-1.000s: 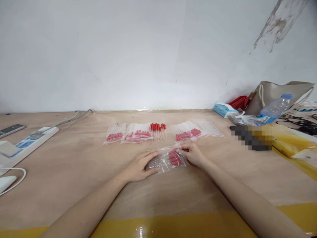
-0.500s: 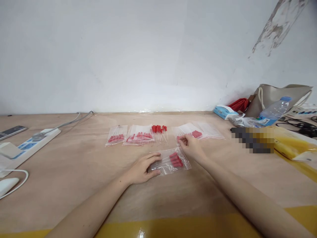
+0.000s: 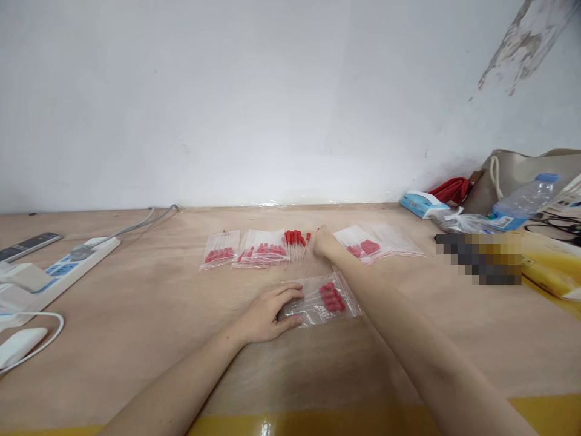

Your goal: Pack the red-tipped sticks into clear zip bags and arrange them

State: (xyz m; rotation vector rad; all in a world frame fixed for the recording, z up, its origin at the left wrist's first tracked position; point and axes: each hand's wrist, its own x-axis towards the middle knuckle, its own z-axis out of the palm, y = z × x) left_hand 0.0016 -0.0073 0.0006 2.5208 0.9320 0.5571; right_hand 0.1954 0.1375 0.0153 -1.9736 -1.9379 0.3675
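A clear zip bag lies flat near me, with several red-handled thin rods inside. My left hand rests on its left edge, thumb and fingers apart. Beyond the bag, my right hand is closed, its fingers turned away and mostly hidden. A speck of red shows at its fingertips, too small to identify. Just left of it is a row of loose red-handled rods, their thin pale shafts pointing toward me.
Filled bags and another stack of bags lie left of the loose rods. To the right are more bags. A power strip is at left; a tissue pack, plastic bottle and yellow package are at right.
My right hand has moved left and away from me, from beside the right-hand bags to beside the loose rods. My left hand stays on the bag. The view has shifted slightly.
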